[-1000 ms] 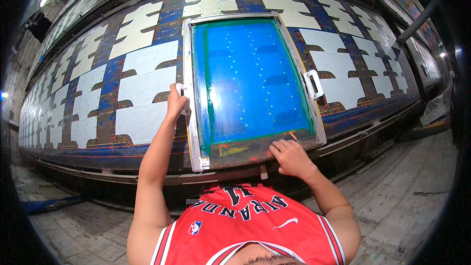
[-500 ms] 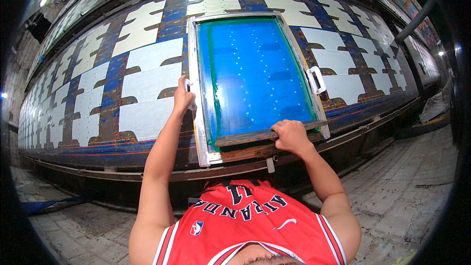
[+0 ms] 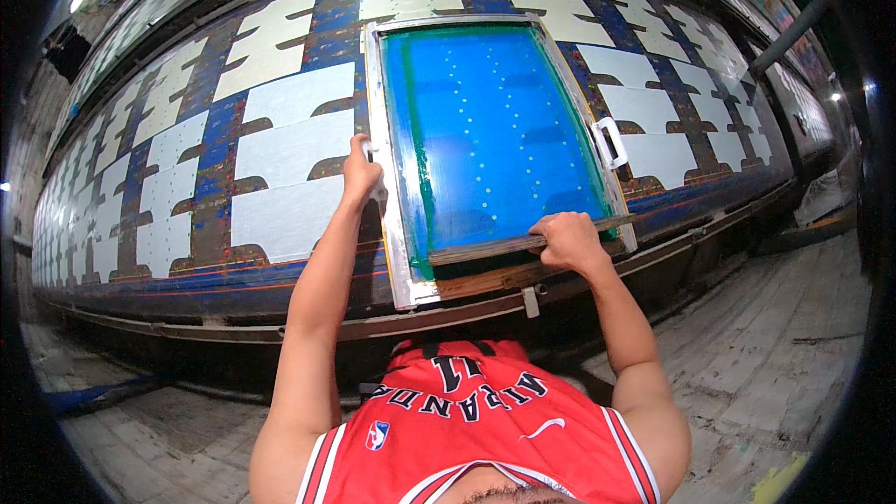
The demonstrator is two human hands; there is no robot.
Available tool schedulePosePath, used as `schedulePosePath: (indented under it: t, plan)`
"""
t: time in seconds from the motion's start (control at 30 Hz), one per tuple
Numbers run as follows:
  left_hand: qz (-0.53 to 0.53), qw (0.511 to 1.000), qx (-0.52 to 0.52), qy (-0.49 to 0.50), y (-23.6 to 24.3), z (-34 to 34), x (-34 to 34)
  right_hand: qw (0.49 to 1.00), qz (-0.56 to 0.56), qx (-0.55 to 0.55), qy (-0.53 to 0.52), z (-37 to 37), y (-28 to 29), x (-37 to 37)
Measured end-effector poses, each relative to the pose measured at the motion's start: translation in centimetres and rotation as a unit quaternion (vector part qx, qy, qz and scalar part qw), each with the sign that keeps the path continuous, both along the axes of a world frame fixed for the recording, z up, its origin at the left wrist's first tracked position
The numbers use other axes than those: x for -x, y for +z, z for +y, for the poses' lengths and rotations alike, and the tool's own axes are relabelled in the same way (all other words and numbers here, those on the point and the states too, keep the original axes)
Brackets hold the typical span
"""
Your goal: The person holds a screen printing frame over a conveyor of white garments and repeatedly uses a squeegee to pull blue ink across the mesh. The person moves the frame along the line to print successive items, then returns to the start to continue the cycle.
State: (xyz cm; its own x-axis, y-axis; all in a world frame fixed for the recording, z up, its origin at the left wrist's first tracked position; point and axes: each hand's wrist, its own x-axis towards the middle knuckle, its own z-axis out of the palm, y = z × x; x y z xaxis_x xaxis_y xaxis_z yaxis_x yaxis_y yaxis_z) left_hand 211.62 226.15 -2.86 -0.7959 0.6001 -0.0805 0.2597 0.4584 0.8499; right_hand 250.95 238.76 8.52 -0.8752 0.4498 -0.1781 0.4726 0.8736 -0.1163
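Note:
A screen-printing frame [image 3: 375,103] with a pale metal rim and a blue mesh [image 3: 490,140] lies on the long table in front of me. Dotted lines run down the mesh, and green edging borders it. My left hand [image 3: 361,175] is closed around the white handle on the frame's left side, which its fingers mostly hide. At the near end of the mesh, my right hand [image 3: 571,241] grips a long wooden squeegee [image 3: 481,248] from above, right of its middle. The squeegee lies crosswise, its lower edge not clearly visible. A second white handle [image 3: 610,144] on the frame's right is untouched.
Rows of pale cut fabric panels [image 3: 289,154] are laid out on the blue-stained table [image 3: 205,210]. A rail [image 3: 327,329] with a small metal bracket [image 3: 531,302] runs along its near edge. A grey pipe [image 3: 789,33] slants at the upper right.
The whole view has shifted slightly, so the table and frame appear a little farther right and up. Both hands keep their grips, and the squeegee stays near the mesh's near end.

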Motion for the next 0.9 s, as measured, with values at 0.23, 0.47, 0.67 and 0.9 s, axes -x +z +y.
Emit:
schedulePosePath:
  t: [0.23,0.47,0.67,0.9]
  plan:
    - [-0.016,0.999,-0.034,0.007,1.0,-0.1,-0.6,1.0,-0.013,-0.018,-0.016,-0.2,-0.8,-0.3]
    - [-0.035,0.999,-0.033,0.013,0.9,-0.1,-0.4,0.999,0.024,-0.022,-0.012,-0.4,-1.2,-0.5]
    - [-0.031,0.999,-0.015,0.027,0.3,0.1,-0.2,0.999,0.04,-0.024,0.005,-0.2,-1.4,-0.7]
    - [-0.023,0.999,-0.01,0.039,0.4,0.2,-0.5,0.997,0.061,-0.024,0.034,-0.4,-1.3,-1.2]
